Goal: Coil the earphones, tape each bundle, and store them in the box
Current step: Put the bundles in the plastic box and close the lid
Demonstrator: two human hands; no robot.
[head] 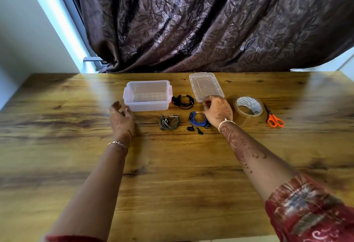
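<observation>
We record a dark leaf-patterned curtain (210, 21) hanging behind the far edge of a wooden table (172, 174). On the table's far half stands a clear plastic box (147, 106), open at the top and with nothing visible inside. Its clear lid (206, 85) lies flat to the right, apart from the box. Right of the lid lies a roll of clear tape (247, 116), and just beyond that a pair of orange-handled scissors (271, 116), with its blades pointing away from the person.

The left hand (121, 116) is at the box's near left corner with its fingers loosely curled, and we see nothing in it. The right hand (218, 110) is over the lid's near edge and the upper right of the blue earphones (198, 120). Its fingertips are drawn together, but we cannot tell whether they pinch anything.

All three earphone bundles lie coiled on the table, outside the box. The black earphones (183, 101) sit between box and lid and carry a pale strip at the top. The grey earphones (169, 122) lie nearer the person, in front of the box. The blue earphones are just right of the grey, with buds and plug trailing loose.
</observation>
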